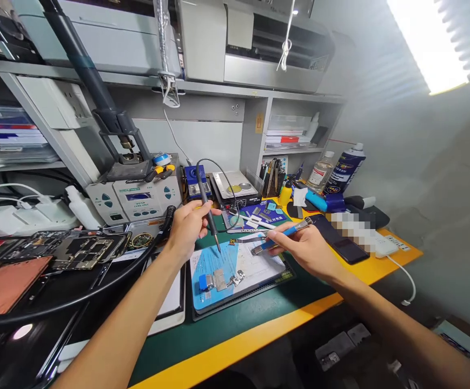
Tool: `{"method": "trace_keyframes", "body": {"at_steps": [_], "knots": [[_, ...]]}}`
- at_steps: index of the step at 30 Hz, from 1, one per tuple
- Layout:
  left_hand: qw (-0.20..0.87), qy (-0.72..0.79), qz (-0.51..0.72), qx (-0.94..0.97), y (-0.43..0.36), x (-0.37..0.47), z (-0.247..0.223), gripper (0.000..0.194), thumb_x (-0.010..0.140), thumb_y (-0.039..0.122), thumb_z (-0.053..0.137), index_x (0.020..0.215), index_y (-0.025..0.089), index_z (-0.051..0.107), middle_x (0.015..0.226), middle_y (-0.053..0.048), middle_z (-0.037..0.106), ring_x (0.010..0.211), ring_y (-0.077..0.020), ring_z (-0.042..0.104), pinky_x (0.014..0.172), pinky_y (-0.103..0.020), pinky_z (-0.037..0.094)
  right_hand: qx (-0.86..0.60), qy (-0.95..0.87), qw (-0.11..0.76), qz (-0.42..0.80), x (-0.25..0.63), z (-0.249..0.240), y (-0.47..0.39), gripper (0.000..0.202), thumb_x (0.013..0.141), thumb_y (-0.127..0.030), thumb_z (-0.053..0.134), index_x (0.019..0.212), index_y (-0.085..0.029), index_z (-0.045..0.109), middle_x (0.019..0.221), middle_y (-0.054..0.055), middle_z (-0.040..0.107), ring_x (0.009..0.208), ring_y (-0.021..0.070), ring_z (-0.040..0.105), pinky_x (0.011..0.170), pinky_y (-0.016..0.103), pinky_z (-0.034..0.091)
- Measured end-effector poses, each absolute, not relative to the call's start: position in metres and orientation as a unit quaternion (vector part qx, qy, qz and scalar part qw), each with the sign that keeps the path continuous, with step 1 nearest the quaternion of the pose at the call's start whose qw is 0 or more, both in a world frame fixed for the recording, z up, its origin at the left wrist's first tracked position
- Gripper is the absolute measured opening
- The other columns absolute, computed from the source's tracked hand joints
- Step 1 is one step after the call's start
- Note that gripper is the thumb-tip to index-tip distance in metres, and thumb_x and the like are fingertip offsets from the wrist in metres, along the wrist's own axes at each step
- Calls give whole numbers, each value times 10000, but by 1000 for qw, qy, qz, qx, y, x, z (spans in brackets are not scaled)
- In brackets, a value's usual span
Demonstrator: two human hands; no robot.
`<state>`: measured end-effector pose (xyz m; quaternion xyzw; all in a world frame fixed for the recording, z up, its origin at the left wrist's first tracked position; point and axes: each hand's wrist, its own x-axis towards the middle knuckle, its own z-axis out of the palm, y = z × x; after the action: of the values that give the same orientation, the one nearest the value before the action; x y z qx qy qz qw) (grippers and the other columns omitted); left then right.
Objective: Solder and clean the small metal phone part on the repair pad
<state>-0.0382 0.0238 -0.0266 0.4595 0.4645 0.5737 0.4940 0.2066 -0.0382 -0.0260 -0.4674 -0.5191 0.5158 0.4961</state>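
Note:
My left hand [189,226] is closed around a black soldering iron [207,199], its metal tip pointing down over a blue and white sheet. My right hand [295,243] grips a blue-handled tool [280,239], with metal ends showing on both sides of the fingers. Close to its left end, a thin flex cable with a small gold-coloured end [233,242] extends over the sheet; what holds it is too small to tell. On the blue part of the sheet [214,257] lie small metal parts [219,279] and a blue piece [205,282].
A soldering station [139,197] stands at the left, near opened phone boards [78,249]. Behind the sheet is a small heating plate device [235,186]. Bottles, a spray can [346,167] and dark phones [346,243] are at the right. A black hose crosses the left side.

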Motion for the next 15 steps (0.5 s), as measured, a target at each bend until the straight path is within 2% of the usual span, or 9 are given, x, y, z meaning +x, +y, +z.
{"method": "trace_keyframes", "body": {"at_steps": [2, 6, 9, 15], "knots": [[499, 461, 574, 458, 24, -39, -26, 315, 771, 335, 701, 979, 100, 664, 873, -124, 738, 534, -82, 390, 360, -167, 276, -463, -517, 492, 525, 209, -27, -36, 327, 698, -396, 892, 762, -110, 745, 715, 41, 739, 632, 182, 738, 618, 265, 648], [506, 454, 573, 458, 23, -39, -25, 360, 743, 361, 720, 983, 97, 672, 893, -131, 736, 540, -82, 391, 363, -168, 279, -438, -492, 493, 568, 214, -31, -28, 343, 725, -427, 872, 770, -125, 715, 697, 29, 733, 677, 195, 753, 720, 321, 665], [509, 452, 572, 458, 23, -38, -25, 381, 735, 363, 721, 1004, 96, 675, 899, -131, 735, 546, -84, 394, 364, -169, 280, -421, -471, 489, 601, 217, -32, -25, 332, 743, -415, 863, 748, -126, 700, 659, 19, 714, 687, 184, 754, 751, 307, 659], [509, 454, 569, 460, 21, -37, -24, 420, 735, 373, 720, 1048, 99, 665, 873, -113, 726, 542, -82, 388, 364, -168, 283, -409, -443, 480, 637, 215, -29, -22, 299, 755, -363, 864, 783, -114, 702, 647, 22, 706, 705, 196, 772, 699, 264, 657]]}}
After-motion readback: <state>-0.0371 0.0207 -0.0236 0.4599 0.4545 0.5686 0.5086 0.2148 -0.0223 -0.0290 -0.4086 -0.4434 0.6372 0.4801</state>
